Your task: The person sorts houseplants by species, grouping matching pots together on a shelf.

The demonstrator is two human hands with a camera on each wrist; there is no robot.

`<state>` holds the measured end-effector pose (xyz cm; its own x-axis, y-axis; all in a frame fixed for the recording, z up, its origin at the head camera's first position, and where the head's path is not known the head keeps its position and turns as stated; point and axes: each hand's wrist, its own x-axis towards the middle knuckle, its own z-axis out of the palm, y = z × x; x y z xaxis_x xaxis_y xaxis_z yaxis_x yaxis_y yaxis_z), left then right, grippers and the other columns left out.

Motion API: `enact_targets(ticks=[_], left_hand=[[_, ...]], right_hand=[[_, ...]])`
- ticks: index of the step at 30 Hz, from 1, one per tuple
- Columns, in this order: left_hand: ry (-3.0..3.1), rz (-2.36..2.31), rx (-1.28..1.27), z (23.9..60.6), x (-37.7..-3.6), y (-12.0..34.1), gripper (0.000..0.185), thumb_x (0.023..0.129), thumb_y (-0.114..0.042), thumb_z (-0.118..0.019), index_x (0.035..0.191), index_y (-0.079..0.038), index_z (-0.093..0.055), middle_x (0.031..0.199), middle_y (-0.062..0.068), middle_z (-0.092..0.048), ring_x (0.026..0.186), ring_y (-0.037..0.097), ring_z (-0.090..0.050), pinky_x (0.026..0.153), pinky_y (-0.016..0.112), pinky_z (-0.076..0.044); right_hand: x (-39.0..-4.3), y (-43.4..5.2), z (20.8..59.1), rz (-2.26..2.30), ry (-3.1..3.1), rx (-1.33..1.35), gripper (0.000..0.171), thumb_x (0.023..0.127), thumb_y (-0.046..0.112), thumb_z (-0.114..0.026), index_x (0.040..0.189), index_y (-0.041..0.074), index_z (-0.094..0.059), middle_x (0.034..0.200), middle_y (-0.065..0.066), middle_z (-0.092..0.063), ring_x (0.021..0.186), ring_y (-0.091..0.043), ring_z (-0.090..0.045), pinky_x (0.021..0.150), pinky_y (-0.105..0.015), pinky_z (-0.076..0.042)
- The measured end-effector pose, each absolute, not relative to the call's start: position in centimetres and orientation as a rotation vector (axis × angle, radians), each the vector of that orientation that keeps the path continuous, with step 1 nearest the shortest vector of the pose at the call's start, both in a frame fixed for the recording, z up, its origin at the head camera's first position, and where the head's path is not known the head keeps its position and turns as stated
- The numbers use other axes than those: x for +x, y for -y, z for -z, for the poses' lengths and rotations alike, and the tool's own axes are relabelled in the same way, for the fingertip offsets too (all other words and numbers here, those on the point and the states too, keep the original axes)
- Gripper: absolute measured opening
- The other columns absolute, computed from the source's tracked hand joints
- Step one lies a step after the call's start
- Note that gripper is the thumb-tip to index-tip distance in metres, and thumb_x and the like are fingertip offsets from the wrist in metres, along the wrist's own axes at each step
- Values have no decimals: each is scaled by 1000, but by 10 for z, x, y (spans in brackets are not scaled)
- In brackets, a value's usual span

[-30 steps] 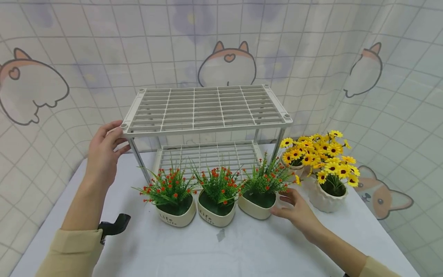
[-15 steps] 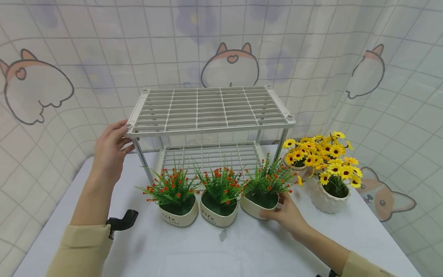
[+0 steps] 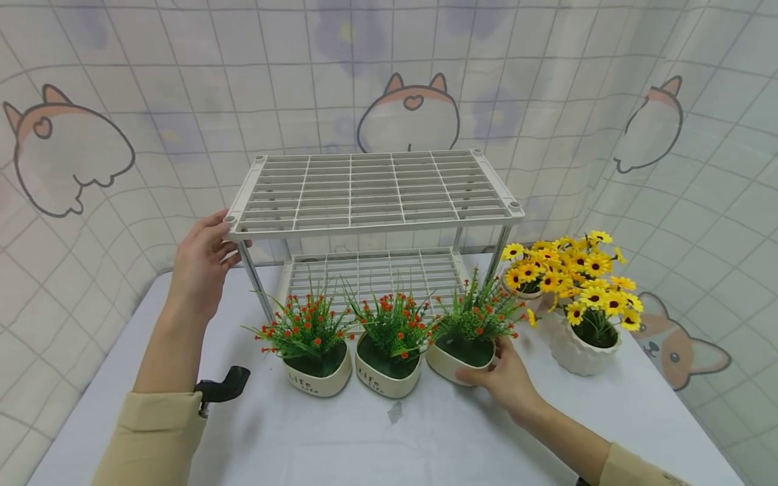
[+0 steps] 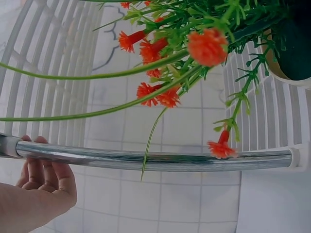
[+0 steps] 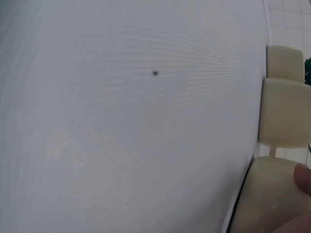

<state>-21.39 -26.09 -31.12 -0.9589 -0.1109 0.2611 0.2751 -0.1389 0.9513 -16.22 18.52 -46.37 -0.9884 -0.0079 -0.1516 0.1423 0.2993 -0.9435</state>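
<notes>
A white two-tier rack with metal posts stands on the table. My left hand grips its front left corner; in the left wrist view the fingers curl behind the metal post. In front of the rack, three cream pots with red flowers stand in a row: a left flowerpot, a middle flowerpot and a right flowerpot. My right hand holds the right flowerpot, thumb on its front and fingers at its right side. In the right wrist view the thumb lies against that pot's wall.
Yellow flowers in white pots stand right of the rack, the nearest a scalloped pot. A patterned curtain hangs behind and beside the table. A small grey patch marks the white tablecloth.
My right hand has moved left, its thumb now on the right flowerpot's front. The left hand keeps its place at the rack corner. The head view has shifted slightly.
</notes>
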Motion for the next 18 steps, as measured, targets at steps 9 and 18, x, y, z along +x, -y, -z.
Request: enact_targets(ticks=[9, 18], left_hand=[[1866, 2195, -187, 311, -214, 258, 31, 108, -26, -48, 138, -15, -45, 124, 3, -57, 101, 19, -52, 88, 27, -37], [1827, 2207, -205, 312, -215, 257, 29, 108, -24, -47, 136, -15, -43, 123, 3, -56, 99, 19, -50, 86, 26, -35]], right_hand=[[-155, -200, 450, 1844, -2441, 153, 99, 81, 12, -88, 156, 1, -24, 151, -21, -39, 137, -35, -40, 110, -48, -34], [-144, -211, 425, 1894, -2430, 173, 98, 84, 13, -86, 157, 5, -22, 153, -17, -37, 136, -28, -38, 95, -20, -42]])
